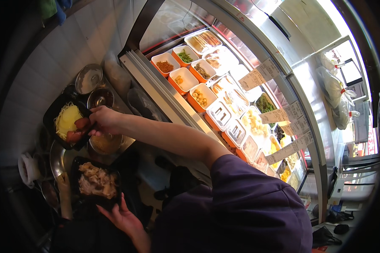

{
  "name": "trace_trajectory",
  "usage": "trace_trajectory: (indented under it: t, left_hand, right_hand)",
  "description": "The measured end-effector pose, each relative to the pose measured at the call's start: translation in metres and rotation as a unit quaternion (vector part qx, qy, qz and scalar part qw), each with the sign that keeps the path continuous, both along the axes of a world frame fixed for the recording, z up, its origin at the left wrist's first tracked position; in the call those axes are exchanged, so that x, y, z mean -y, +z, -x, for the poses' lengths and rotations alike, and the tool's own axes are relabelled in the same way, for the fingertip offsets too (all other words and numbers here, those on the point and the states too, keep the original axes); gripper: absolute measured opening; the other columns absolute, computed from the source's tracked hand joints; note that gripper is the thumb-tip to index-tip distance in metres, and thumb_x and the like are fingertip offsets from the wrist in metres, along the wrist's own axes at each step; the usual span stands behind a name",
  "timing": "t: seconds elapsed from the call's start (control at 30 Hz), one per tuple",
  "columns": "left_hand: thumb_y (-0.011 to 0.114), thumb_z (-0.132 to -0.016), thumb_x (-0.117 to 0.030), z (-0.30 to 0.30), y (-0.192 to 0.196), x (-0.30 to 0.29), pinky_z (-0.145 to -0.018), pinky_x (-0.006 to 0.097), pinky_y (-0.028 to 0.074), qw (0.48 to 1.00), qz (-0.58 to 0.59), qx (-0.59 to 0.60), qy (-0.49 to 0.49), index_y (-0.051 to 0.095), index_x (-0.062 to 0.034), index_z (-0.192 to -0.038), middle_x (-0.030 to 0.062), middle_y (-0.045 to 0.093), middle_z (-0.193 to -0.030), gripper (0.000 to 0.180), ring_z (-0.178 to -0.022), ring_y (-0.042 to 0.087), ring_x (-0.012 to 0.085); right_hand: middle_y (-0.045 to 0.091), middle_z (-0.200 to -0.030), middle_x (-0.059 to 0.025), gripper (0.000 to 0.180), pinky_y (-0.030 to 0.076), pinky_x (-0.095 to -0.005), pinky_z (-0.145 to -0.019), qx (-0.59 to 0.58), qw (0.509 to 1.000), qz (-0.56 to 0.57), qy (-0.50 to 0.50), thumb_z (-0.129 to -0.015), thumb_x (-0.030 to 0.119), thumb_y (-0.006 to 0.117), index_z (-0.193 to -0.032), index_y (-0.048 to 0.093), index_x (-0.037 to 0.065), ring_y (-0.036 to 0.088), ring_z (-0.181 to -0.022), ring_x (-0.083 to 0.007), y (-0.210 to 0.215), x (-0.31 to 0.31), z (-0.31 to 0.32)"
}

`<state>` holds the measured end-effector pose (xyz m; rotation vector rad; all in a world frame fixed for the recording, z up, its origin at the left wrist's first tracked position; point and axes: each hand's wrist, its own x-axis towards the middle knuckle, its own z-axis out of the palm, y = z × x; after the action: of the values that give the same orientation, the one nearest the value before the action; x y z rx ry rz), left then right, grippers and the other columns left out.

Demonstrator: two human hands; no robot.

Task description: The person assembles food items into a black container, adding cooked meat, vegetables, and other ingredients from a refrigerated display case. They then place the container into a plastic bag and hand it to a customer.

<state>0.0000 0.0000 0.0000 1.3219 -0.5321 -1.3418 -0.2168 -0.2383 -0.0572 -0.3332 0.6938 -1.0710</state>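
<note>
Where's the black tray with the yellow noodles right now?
In the head view, the black tray with yellow noodles sits at the far left, beside two round metal bowls, with the right hand laying red sausages at its near edge.

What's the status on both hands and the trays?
Right hand placing sausages in noodle tray. Left hand holding meat tray edge. Metal bowl under right hand; nothing blocking.
</note>
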Motion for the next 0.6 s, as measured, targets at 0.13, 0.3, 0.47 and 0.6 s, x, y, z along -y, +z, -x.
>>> trace_trajectory:
  t: [0.13,0.3,0.47,0.6]
  left_hand:
    - [0.047,-0.089,-0.002,0.0009,-0.0001,0.0012,-0.100,0.040,0.053,1.000,0.007,0.008,0.002,0.013,-0.0104,-0.156,0.0262,0.034,-0.147,0.076,-0.121,0.054,0.0371]
    - [0.047,-0.089,-0.002,0.0010,-0.0023,-0.0003,-0.101,0.041,0.053,1.000,0.016,0.013,-0.003,0.014,-0.0101,-0.156,0.0252,0.035,-0.146,0.075,-0.123,0.052,0.0364]
    - [0.047,-0.088,-0.002,0.0018,-0.0009,-0.0020,-0.100,0.040,0.053,1.000,0.017,0.008,0.009,0.015,-0.0100,-0.156,0.0251,0.036,-0.146,0.075,-0.122,0.052,0.0362]
    - [0.048,-0.088,-0.002,0.0043,0.0000,-0.0021,-0.100,0.040,0.053,1.000,0.015,0.010,0.010,0.015,-0.0099,-0.156,0.0252,0.037,-0.145,0.076,-0.121,0.054,0.0361]
  right_hand:
    - [0.065,-0.089,-0.0220,0.078,0.053,-0.0332,-0.045,0.000,1.000,-0.011,-0.015,-0.087,-0.005,0.049,-0.153,0.007,-0.002,0.066,-0.060,-0.0275,0.0104,-0.0053,0.0004]
    - [0.064,-0.089,-0.0216,0.078,0.053,-0.0331,-0.046,-0.005,1.000,-0.008,-0.006,-0.087,-0.006,0.048,-0.153,0.006,-0.003,0.066,-0.060,-0.0274,0.0094,-0.0083,0.0028]
    - [0.063,-0.093,-0.0222,0.076,0.054,-0.0328,-0.046,-0.006,1.000,-0.002,-0.006,-0.089,-0.004,0.047,-0.152,0.005,-0.004,0.066,-0.060,-0.0272,0.0044,-0.0040,-0.0001]
    - [0.062,-0.094,-0.0226,0.074,0.053,-0.0321,-0.046,-0.006,1.000,0.003,0.003,-0.091,-0.002,0.046,-0.151,0.003,-0.005,0.066,-0.060,-0.0267,0.0088,-0.0056,0.0025]
